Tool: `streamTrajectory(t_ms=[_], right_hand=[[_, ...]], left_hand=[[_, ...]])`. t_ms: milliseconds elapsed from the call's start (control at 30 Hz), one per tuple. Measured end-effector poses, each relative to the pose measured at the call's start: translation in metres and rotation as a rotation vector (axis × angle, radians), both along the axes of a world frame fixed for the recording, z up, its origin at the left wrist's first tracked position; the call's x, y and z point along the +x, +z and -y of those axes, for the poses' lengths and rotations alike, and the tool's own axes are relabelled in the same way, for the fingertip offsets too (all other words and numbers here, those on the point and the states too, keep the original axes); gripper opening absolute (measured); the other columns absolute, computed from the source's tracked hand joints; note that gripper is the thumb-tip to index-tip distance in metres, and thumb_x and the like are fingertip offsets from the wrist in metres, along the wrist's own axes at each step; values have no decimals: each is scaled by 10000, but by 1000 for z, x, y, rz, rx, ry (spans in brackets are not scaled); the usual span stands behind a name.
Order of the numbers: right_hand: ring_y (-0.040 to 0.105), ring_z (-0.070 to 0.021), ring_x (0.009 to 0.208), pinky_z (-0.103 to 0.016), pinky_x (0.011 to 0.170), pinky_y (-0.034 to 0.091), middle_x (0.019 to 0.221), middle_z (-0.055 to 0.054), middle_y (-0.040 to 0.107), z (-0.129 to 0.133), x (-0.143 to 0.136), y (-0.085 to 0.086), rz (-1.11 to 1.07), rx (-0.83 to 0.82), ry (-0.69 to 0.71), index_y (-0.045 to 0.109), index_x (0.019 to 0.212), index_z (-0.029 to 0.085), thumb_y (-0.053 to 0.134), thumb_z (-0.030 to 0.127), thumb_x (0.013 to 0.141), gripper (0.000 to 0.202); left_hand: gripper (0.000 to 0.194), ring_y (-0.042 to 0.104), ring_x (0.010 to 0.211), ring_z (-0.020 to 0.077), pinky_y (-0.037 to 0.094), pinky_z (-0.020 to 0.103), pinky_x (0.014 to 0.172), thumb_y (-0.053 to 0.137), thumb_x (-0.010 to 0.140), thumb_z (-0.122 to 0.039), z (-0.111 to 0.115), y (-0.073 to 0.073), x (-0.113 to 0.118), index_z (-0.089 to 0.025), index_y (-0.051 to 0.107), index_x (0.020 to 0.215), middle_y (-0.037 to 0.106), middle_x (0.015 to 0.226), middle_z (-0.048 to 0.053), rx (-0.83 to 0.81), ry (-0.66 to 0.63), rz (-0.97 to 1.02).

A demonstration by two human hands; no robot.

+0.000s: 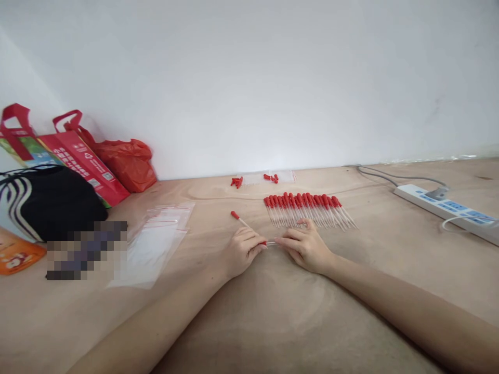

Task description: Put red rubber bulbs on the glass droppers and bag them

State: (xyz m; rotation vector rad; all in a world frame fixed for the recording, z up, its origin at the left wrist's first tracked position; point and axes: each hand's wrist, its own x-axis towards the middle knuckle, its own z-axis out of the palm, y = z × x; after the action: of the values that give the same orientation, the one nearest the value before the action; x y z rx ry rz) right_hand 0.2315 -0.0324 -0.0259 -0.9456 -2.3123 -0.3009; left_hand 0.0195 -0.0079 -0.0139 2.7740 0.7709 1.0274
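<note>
My left hand (245,250) pinches a small red rubber cap (264,243) between thumb and fingers. My right hand (306,245) has its fingers closed on a thin clear tube (271,243), whose other end meets the red cap. Just beyond my left hand, a red-capped dropper (234,214) lies slanted on the table, its lower end hidden by the hand. Behind my right hand lies a row of several red-capped clear droppers (300,200), caps pointing toward the wall.
Loose red caps (236,182) and a clear bag (286,177) lie near the wall. Clear zip bags (156,249) are at the left, beside a black bag (58,202) and red bags (128,161). A white power strip (444,208) with cables is at the right.
</note>
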Motion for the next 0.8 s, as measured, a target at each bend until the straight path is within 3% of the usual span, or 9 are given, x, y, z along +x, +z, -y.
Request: streamTrajectory(t_ms=[300, 800], right_hand=[[492, -100, 637, -343, 791, 205, 738, -6, 615, -6, -1, 0, -26, -30, 36, 644, 936, 248, 393, 149, 832, 289], [426, -102, 602, -308, 649, 181, 658, -1, 553, 0, -10, 4, 56, 0, -9, 620, 787, 182, 412, 175, 811, 209]], left_hand=[[200, 569, 694, 146, 401, 316, 763, 460, 858, -261, 0, 2, 1, -167, 622, 787, 653, 723, 31, -16, -63, -20], [231, 576, 650, 136, 367, 335, 811, 453, 861, -315, -2, 0, 0, -177, 610, 764, 663, 701, 15, -45, -45, -59]])
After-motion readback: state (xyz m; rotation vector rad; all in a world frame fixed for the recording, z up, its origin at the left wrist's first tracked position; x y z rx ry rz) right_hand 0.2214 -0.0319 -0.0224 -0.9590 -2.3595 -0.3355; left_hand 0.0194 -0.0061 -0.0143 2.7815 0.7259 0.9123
